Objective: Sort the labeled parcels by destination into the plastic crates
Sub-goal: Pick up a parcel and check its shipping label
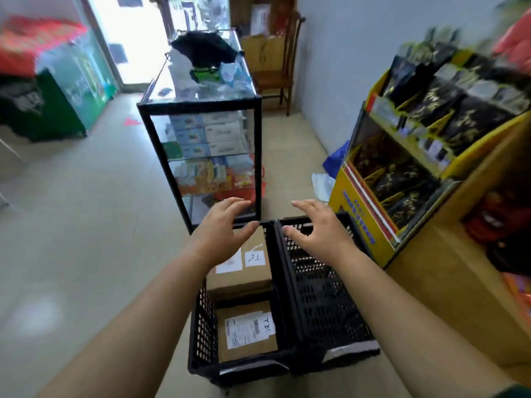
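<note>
Two black plastic crates stand side by side on the floor below me. The left crate (pixel 202 334) holds two brown cardboard parcels: a far parcel (pixel 253 275) with white labels and a near parcel (pixel 247 343) with a printed shipping label and a handwritten tag. The right crate (pixel 324 305) shows no parcel inside. My left hand (pixel 222 231) hovers above the far parcel, fingers spread and holding nothing. My right hand (pixel 316 229) hovers over the far end of the right crate, fingers likewise spread and empty.
A black-framed glass display cabinet (pixel 201 106) stands right behind the crates. A yellow cardboard display stand (pixel 359 225) with dark packets is close on the right. Tiled floor (pixel 86 225) stretches out to the left. A wooden chair (pixel 275 79) stands at the back.
</note>
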